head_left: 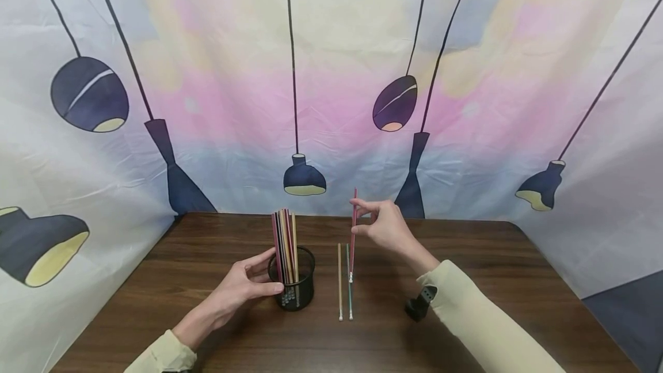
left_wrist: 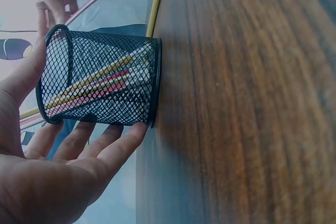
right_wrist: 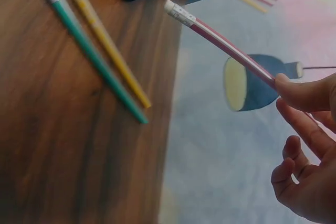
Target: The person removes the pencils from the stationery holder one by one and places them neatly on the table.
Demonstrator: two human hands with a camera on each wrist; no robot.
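Note:
A black mesh cup [head_left: 305, 295] holds several pencils [head_left: 286, 240], eraser ends down. My left hand [head_left: 240, 284] grips the cup from its left side, thumb at the front and fingers curved round behind; the left wrist view shows the mesh cup [left_wrist: 105, 77] within the hand [left_wrist: 63, 166]. My right hand [head_left: 385, 226] pinches a red-striped pencil [head_left: 353, 246] in the air, eraser end down; in the right wrist view the striped pencil [right_wrist: 231, 48] sits between thumb and finger. A yellow pencil [head_left: 339, 281] and a green pencil [head_left: 350, 304] lie side by side on the table.
The brown wooden table [head_left: 248, 344] reaches back to a hanging cloth [head_left: 238, 102] printed with lamps. A dark band or device [head_left: 420, 304] is at my right wrist, beside the light sleeve [head_left: 481, 315].

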